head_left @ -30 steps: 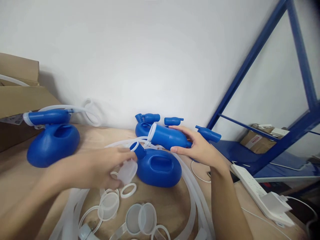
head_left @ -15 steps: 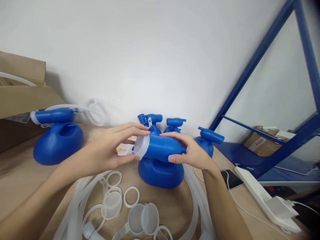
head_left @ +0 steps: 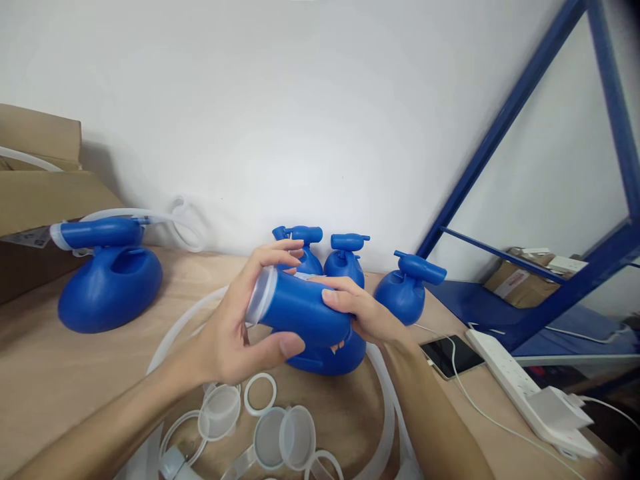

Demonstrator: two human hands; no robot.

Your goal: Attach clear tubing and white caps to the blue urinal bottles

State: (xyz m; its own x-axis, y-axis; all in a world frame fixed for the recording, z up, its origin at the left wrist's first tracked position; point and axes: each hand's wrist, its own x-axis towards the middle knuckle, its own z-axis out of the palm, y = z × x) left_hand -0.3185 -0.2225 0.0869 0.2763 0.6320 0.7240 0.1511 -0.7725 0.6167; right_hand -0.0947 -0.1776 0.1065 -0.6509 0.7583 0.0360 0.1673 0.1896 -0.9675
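My left grip (head_left: 250, 317) is closing around the capped end of the blue cylinder (head_left: 306, 310). My right grip (head_left: 365, 313) is clamping its other end, above the blue bottle (head_left: 330, 357).

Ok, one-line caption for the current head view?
Both hands grip a blue tube with a translucent cap, above loose caps and rings on a wooden table.

Beside the blue cylinder (head_left: 307, 308), the left hand (head_left: 233, 327) cups its capped end; the right hand (head_left: 367, 310) grips its other end.
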